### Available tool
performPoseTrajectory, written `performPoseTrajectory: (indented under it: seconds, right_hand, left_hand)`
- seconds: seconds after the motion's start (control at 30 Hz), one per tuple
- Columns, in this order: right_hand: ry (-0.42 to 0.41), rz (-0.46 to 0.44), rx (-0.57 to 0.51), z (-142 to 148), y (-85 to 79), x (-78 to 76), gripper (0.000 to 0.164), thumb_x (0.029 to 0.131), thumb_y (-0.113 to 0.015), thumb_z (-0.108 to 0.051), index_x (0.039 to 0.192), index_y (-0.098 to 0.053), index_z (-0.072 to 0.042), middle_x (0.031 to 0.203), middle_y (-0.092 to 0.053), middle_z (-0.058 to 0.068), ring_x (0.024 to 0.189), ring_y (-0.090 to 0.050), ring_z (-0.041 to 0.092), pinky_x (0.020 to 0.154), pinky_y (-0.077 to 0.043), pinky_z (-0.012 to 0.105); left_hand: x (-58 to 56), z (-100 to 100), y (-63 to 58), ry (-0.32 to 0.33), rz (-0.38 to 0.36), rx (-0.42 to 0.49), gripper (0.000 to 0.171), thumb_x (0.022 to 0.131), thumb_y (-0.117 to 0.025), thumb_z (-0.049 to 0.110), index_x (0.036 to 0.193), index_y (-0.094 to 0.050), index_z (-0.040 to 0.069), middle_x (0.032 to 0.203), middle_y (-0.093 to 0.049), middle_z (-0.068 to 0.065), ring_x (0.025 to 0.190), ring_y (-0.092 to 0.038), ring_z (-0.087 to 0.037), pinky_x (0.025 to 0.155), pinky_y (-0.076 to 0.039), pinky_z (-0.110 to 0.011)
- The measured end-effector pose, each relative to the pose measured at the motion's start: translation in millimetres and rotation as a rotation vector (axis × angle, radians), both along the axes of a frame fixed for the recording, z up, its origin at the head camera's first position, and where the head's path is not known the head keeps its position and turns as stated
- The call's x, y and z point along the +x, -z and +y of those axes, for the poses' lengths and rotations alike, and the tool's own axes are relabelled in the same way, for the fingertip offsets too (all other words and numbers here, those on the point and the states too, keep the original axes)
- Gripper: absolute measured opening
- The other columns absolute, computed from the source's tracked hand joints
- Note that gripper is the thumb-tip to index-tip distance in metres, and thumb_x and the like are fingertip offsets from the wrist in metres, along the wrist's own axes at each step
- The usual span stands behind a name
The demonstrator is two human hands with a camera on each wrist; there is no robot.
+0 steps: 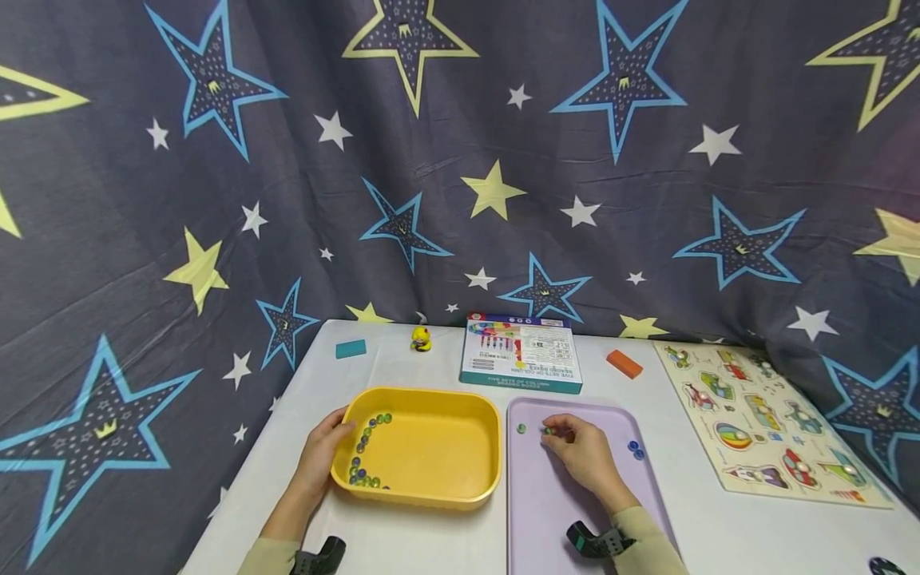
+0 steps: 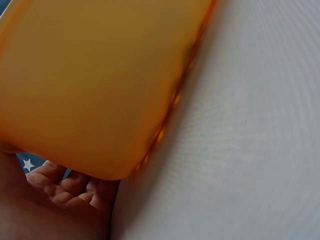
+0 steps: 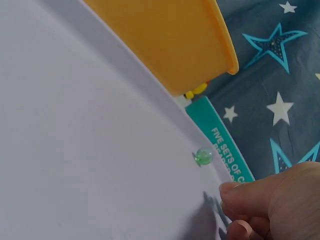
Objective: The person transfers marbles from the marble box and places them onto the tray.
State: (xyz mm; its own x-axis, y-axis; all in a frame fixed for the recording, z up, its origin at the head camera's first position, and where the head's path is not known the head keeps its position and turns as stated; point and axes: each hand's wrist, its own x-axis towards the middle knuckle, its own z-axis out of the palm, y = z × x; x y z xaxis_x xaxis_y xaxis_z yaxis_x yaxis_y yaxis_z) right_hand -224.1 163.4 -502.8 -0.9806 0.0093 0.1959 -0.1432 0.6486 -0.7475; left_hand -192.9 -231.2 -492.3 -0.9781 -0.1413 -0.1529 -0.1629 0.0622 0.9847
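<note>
My left hand (image 1: 319,451) grips the left rim of a yellow plastic bin (image 1: 431,447), which looks slightly tilted with its left end raised. Green and blue glass marbles (image 1: 366,435) lie along the bin's left side. Over the lilac tray (image 1: 546,511), my right hand (image 1: 584,455) pinches a small green marble (image 1: 548,431) between thumb and fingertips. In the right wrist view the fingers hide that marble. A loose green marble (image 3: 203,156) lies near the tray's edge, just left of the right hand. Two blue marbles (image 1: 636,450) sit at the tray's right side.
Behind the bin and tray are a teal block (image 1: 350,349), a yellow toy duck (image 1: 421,339), a printed game box (image 1: 521,351) and an orange block (image 1: 624,364). A wooden picture puzzle board (image 1: 772,423) lies at the right. A star-patterned curtain (image 1: 431,160) hangs behind the table.
</note>
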Motion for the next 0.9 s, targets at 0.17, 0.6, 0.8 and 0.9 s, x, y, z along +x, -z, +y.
performPoseTrajectory:
  seconds: [0.17,0.6,0.8,0.9]
  right_hand:
    - [-0.012,-0.004,0.04,-1.1,0.3,0.8,0.015,0.074,-0.072,-0.011,0.088,-0.068,-0.015,0.076,-0.062,-0.004,0.065,-0.05,0.012,0.057,-0.041,0.023]
    - [-0.001,0.032,0.128,-3.9,0.9,1.9,0.018,0.071,-0.074,-0.011,0.088,-0.069,-0.017,0.08,-0.063,-0.004,0.068,-0.052,0.009,0.063,-0.042,0.027]
    - [0.008,0.052,0.142,-4.5,2.8,2.7,0.019,0.07,-0.074,-0.01,0.087,-0.069,-0.017,0.079,-0.062,-0.005,0.067,-0.051,0.009,0.062,-0.041,0.027]
    - [0.013,0.066,0.139,-4.7,4.1,2.6,0.019,0.07,-0.075,-0.009,0.086,-0.069,-0.017,0.078,-0.061,-0.005,0.066,-0.05,0.009,0.061,-0.041,0.026]
  left_hand:
    - [0.7,-0.4,0.1,0.0,0.004,-0.002,0.041,0.09,-0.049,0.027,0.129,-0.046,0.013,0.13,-0.047,-0.005,0.117,-0.042,-0.017,0.093,-0.036,-0.02]
    - [0.2,0.4,-0.4,-0.004,0.012,0.002,0.042,0.089,-0.049,0.027,0.129,-0.046,0.012,0.13,-0.046,-0.005,0.119,-0.041,-0.018,0.103,-0.029,-0.038]
    - [0.5,0.6,1.4,-0.002,0.016,-0.001,0.042,0.089,-0.048,0.027,0.129,-0.046,0.012,0.13,-0.047,-0.006,0.118,-0.042,-0.019,0.103,-0.029,-0.038]
    - [0.7,0.8,0.9,-0.003,0.016,-0.008,0.042,0.09,-0.048,0.027,0.128,-0.047,0.012,0.129,-0.047,-0.005,0.117,-0.043,-0.018,0.102,-0.031,-0.036]
